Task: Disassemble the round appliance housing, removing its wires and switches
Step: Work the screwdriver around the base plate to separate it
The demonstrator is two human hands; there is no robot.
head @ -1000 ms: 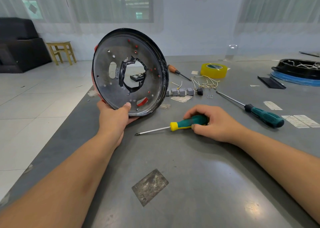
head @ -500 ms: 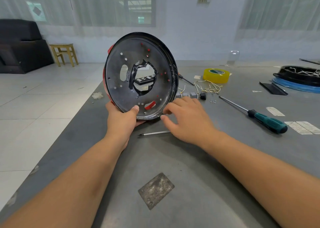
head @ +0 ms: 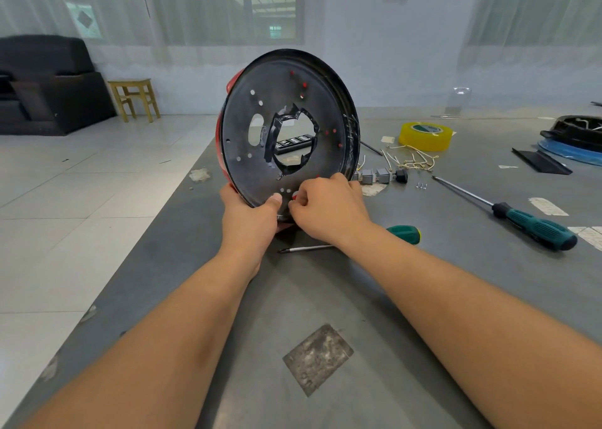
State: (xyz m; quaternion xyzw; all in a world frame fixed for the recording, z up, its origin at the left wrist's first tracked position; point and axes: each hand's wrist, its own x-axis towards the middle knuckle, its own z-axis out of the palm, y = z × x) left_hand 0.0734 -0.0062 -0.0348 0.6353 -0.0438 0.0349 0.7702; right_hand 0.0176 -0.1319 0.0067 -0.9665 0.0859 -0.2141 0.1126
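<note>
The round black housing (head: 286, 102) with a red outer rim stands on edge, its inner face toward me and a ragged hole in its middle. My left hand (head: 249, 220) grips its bottom edge, thumb on the inner face. My right hand (head: 329, 208) is at the lower rim beside it, fingers curled and pinching at a small red part there; the fingertips hide that part. Removed grey switches (head: 374, 174) and pale wire pieces (head: 412, 161) lie on the table behind my right hand.
A green-and-yellow screwdriver (head: 402, 233) lies under my right wrist. A longer green screwdriver (head: 534, 223) lies to the right. Yellow tape roll (head: 425, 135), small screws (head: 421, 186) and another black housing (head: 576, 132) on blue sit farther back. The grey table (head: 325, 298) ends at the left.
My right hand let go of the green-and-yellow screwdriver, left it on the table, and moved up to the housing's lower rim. The housing shifted right and closer to centre.
</note>
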